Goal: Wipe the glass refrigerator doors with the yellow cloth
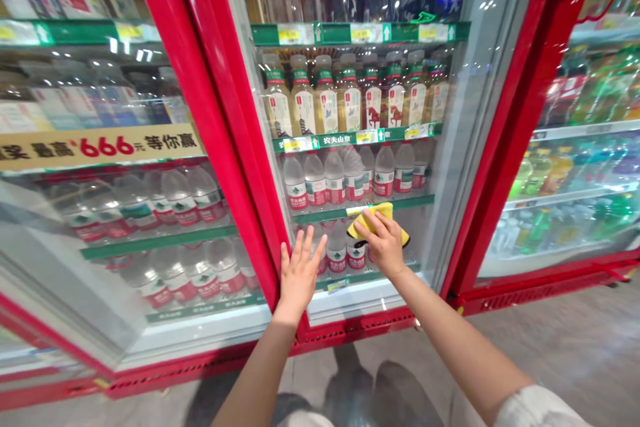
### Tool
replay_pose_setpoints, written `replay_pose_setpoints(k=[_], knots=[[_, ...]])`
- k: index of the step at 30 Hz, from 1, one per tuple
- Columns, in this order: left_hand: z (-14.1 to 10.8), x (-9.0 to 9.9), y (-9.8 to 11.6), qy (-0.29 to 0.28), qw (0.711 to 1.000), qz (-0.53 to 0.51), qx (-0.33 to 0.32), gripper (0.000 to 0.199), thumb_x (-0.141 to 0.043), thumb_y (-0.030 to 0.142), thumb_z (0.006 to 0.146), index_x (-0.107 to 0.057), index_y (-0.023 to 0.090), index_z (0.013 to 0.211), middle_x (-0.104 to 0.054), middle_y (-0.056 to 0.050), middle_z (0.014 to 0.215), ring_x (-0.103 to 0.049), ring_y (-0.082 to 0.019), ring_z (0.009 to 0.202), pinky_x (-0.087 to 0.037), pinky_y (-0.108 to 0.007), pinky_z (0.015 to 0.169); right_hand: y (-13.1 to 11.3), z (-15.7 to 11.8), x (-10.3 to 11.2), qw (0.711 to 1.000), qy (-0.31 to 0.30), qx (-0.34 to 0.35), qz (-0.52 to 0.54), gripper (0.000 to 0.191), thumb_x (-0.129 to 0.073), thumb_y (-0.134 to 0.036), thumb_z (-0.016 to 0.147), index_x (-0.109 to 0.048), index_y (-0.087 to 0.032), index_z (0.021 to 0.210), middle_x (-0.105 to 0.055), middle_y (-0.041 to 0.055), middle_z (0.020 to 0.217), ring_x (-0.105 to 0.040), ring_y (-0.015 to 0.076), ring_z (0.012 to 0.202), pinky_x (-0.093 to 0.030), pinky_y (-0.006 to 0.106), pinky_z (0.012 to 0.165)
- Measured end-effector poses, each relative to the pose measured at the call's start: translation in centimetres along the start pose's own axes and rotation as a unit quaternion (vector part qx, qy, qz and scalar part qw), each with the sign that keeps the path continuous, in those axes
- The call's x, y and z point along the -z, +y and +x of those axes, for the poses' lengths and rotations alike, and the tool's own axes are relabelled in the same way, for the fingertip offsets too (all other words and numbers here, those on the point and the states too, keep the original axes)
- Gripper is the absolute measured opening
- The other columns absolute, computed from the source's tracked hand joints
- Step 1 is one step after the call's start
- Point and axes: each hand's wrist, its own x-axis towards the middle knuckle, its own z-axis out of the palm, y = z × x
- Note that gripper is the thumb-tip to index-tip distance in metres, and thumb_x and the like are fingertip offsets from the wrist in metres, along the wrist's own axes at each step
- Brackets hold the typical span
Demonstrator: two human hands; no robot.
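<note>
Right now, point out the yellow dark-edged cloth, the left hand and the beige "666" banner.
Yellow dark-edged cloth (387, 208): head view, upper edge above the fingers.
Left hand (299, 275): head view, back of the hand.
Beige "666" banner (107, 145): head view, red digits.

A shop is indicated by red-framed coolers (233, 80) stocked with bottled drinks (385, 170), with price tags (289, 35) fixed along green shelf edges (330, 34).

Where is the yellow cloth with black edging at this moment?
The yellow cloth is just right of centre in the head view, under the right hand, at the red-framed glass door.
</note>
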Motion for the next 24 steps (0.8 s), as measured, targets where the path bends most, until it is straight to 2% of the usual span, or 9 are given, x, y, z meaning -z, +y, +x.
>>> replay_pose_setpoints(k=[3, 5, 8, 10, 13, 15, 17, 20, 24], knots=[[-0.6, 0.6, -0.7, -0.008, 1.0, 0.005, 0.009, 0.085, -0.056, 0.006, 0.088, -0.023, 0.034, 0.161, -0.01, -0.007, 0.169, -0.011, -0.028, 0.158, -0.01, -0.063, 0.126, -3.3, 1.4, -1.8, 0.999, 0.036, -0.04, -0.002, 0.05, -0.054, -0.015, 0.098, -0.061, -0.043, 0.139, -0.055, -0.0012, 0.152, -0.046, 0.0248, 0.138, -0.033, 0.043, 0.112], [-1.1, 0.9, -1.2, -0.012, 1.0, 0.006, 0.008, 0.087, -0.057, 0.006, 0.086, -0.023, 0.033, 0.161, -0.01, -0.006, 0.17, -0.012, -0.028, 0.158, -0.012, -0.061, 0.127, -4.8, 1.0, -2.5, 1.0, 0.001, -0.016, 0.007, 0.053, -0.055, -0.015, 0.098, -0.058, -0.044, 0.142, -0.056, -0.0018, 0.152, -0.046, 0.0248, 0.138, -0.03, 0.044, 0.113], [-2.0, 1.1, -2.1, -0.006, 1.0, 0.007, 0.005, 0.085, -0.056, 0.006, 0.086, -0.024, 0.031, 0.161, -0.013, -0.006, 0.17, -0.013, -0.026, 0.158, -0.014, -0.057, 0.128, -4.6, -0.5, -2.0, 0.993, -0.087, 0.082, 0.014, 0.055, -0.058, -0.015, 0.096, -0.057, -0.047, 0.141, -0.059, -0.0052, 0.149, -0.05, 0.0214, 0.135, -0.032, 0.04, 0.112], [-2.6, 1.3, -2.6, -0.001, 1.0, 0.012, 0.009, 0.083, -0.054, 0.006, 0.087, -0.025, 0.028, 0.162, -0.016, -0.006, 0.169, -0.013, -0.025, 0.158, -0.014, -0.054, 0.129, -3.5, -0.8, -1.3, 0.987, -0.102, 0.125, 0.001, 0.052, -0.059, -0.014, 0.095, -0.061, -0.046, 0.137, -0.061, -0.0048, 0.147, -0.053, 0.02, 0.132, -0.035, 0.038, 0.109], [-3.0, 1.7, -3.2, 0.0, 0.999, 0.023, 0.029, 0.08, -0.054, 0.009, 0.089, -0.025, 0.022, 0.162, -0.016, -0.009, 0.169, -0.013, -0.026, 0.158, -0.013, -0.055, 0.129, -3.3, 0.9, -1.4, 0.995, -0.029, 0.096, -0.015, 0.045, -0.06, -0.014, 0.095, -0.069, -0.042, 0.128, -0.067, -0.0005, 0.137, -0.054, 0.0212, 0.129, -0.037, 0.038, 0.106], [-3.0, 1.8, -3.6, 0.0, 0.999, 0.026, 0.039, 0.077, -0.053, 0.013, 0.09, -0.025, 0.018, 0.162, -0.017, -0.011, 0.169, -0.014, -0.026, 0.158, -0.013, -0.055, 0.128, -4.7, 2.5, -2.3, 0.998, 0.024, 0.058, -0.015, 0.04, -0.06, -0.016, 0.096, -0.072, -0.041, 0.124, -0.07, 0.0018, 0.13, -0.054, 0.0225, 0.128, -0.036, 0.039, 0.106], [-3.1, 1.9, -3.9, 0.0, 0.999, 0.028, 0.038, 0.076, -0.051, 0.014, 0.092, -0.023, 0.015, 0.162, -0.019, -0.012, 0.168, -0.015, -0.025, 0.158, -0.015, -0.052, 0.129, -6.5, 3.3, -3.3, 0.998, 0.039, 0.042, -0.013, 0.038, -0.061, -0.017, 0.096, -0.072, -0.041, 0.123, -0.071, 0.0026, 0.126, -0.053, 0.023, 0.128, -0.035, 0.04, 0.106], [-3.6, 1.8, -4.3, 0.003, 0.999, 0.028, 0.029, 0.077, -0.049, 0.014, 0.092, -0.019, 0.013, 0.163, -0.022, -0.011, 0.168, -0.017, -0.023, 0.158, -0.018, -0.048, 0.129, -7.9, 2.7, -3.8, 0.994, -0.012, 0.104, -0.007, 0.038, -0.062, -0.019, 0.097, -0.07, -0.041, 0.126, -0.071, 0.0007, 0.129, -0.052, 0.0213, 0.13, -0.032, 0.04, 0.106], [-4.7, 1.8, -4.9, 0.007, 0.999, 0.027, 0.028, 0.082, -0.051, 0.015, 0.089, -0.015, 0.012, 0.163, -0.022, -0.012, 0.168, -0.018, -0.024, 0.158, -0.019, -0.05, 0.128, -7.0, 2.1, -2.6, 0.97, -0.095, 0.224, -0.003, 0.034, -0.063, -0.025, 0.098, -0.068, -0.041, 0.128, -0.07, -0.0025, 0.133, -0.052, 0.0183, 0.131, -0.03, 0.037, 0.105]])
